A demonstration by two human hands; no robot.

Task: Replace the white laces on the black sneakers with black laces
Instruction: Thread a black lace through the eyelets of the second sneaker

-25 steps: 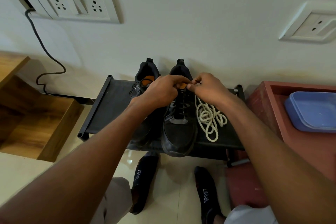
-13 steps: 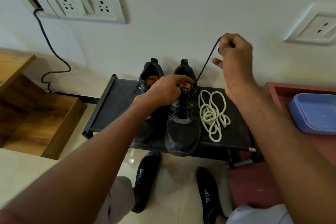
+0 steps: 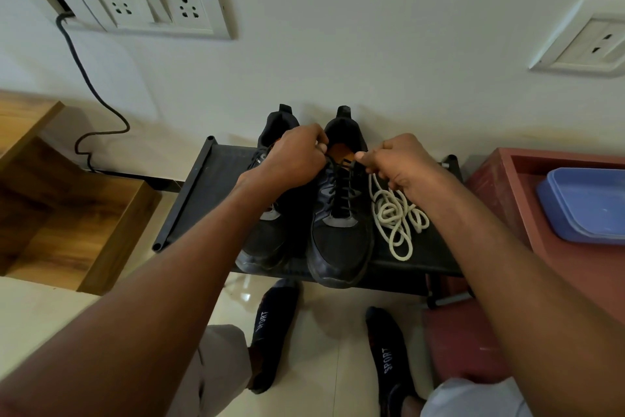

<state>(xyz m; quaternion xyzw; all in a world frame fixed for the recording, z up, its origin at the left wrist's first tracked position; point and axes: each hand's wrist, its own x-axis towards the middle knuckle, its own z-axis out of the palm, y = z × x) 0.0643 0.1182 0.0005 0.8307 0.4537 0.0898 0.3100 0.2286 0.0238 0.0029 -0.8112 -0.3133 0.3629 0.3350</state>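
The right hand (image 3: 402, 164), raised a moment ago, is back at the right sneaker (image 3: 340, 213), both it and the left hand (image 3: 294, 158) apparently pinching the black lace (image 3: 339, 186) by the top eyelets, white laces (image 3: 395, 217) discarded beside.

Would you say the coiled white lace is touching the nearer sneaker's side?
Cannot tell. In the head view the white lace lies right beside the sneaker, with no clear gap or contact.

White wall (image 3: 372, 44), sockets (image 3: 148, 5), glossy tile floor (image 3: 324, 342).
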